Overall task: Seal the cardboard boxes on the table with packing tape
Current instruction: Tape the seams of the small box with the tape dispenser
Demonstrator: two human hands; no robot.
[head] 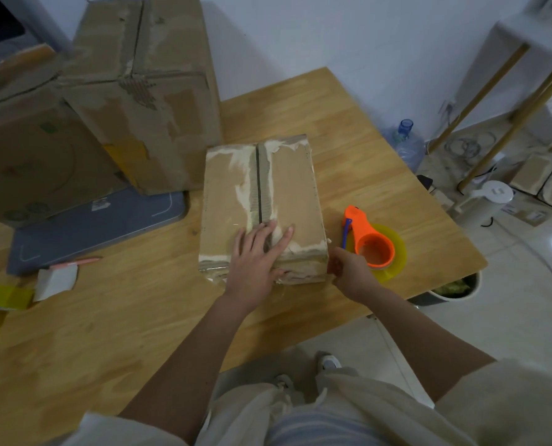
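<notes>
while the left hand pressed flat on the small box, its seam stayed mostly untaped; right hand curled at the corner, grip unclear.

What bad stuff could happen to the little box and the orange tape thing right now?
The orange tape dispenser lies close to the table edge beside the right hand; a bump might knock it off. The small box still shows an open centre seam while the left hand presses only its near end, so the flaps could spring up or the tape wrinkle.
</notes>
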